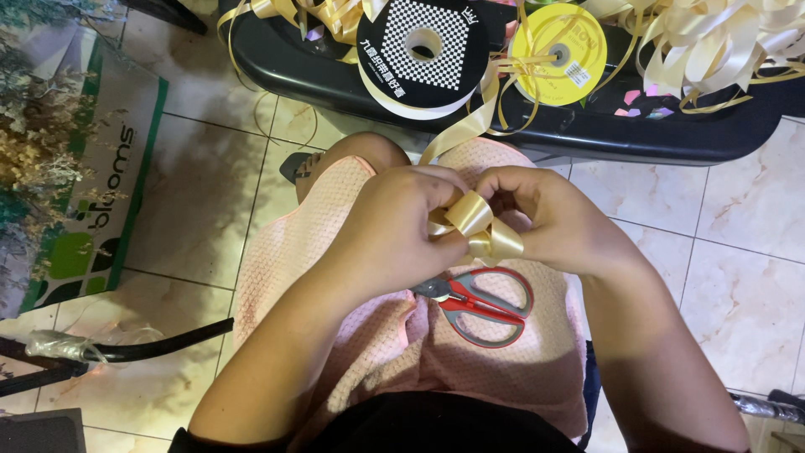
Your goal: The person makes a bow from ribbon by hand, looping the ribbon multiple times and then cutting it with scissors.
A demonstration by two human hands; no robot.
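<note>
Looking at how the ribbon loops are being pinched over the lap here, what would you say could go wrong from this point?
1. The gold ribbon loops are held only by fingertip pinches of the left hand and right hand; a slip would likely let them spring open.
2. The red-handled scissors lie loose on the pink cloth over the lap; a leg shift might slide them to the floor.
3. The ribbon tail runs up towards the spools in the black tray; tugging could drag or tangle them.
</note>
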